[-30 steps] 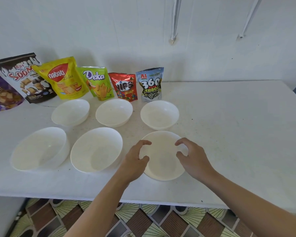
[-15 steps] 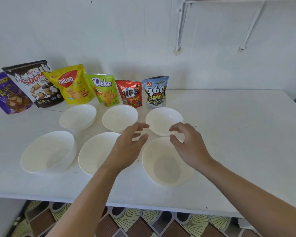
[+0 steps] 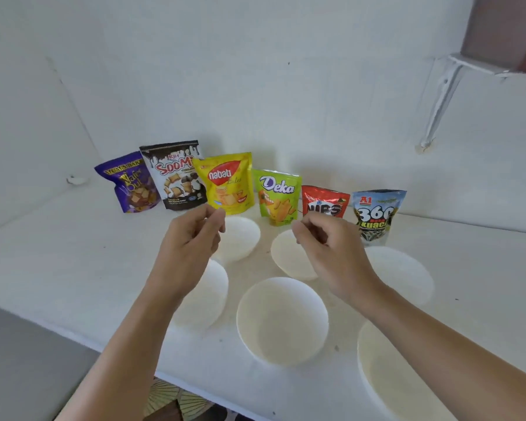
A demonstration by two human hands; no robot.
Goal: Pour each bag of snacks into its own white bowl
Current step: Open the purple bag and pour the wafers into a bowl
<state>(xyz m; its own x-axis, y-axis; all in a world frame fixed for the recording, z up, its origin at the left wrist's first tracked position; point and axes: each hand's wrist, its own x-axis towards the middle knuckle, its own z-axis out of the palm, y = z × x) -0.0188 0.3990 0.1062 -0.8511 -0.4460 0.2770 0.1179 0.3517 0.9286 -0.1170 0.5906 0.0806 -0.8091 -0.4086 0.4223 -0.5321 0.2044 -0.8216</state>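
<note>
Several snack bags stand in a row along the wall: purple wafer bag (image 3: 131, 183), black Soomi bag (image 3: 176, 174), yellow Nabati bag (image 3: 225, 183), green Deka bag (image 3: 277, 196), red Nips bag (image 3: 325, 202), 360 Kuaci bag (image 3: 377, 214). Several white bowls sit empty before them, among them a front middle bowl (image 3: 281, 320) and a front right bowl (image 3: 392, 375). My left hand (image 3: 189, 247) hovers below the Nabati bag, fingers loosely curled, holding nothing. My right hand (image 3: 325, 250) hovers just before the Nips bag, fingers also curled and empty.
The white table (image 3: 73, 253) meets walls at the back and left. Its front edge runs diagonally at lower left, with patterned floor below. A white shelf bracket (image 3: 438, 98) hangs on the wall at upper right.
Both hands have lifted off the front bowl and moved forward toward the row of bags, fingers curling in. The camera has swung left and closer.
</note>
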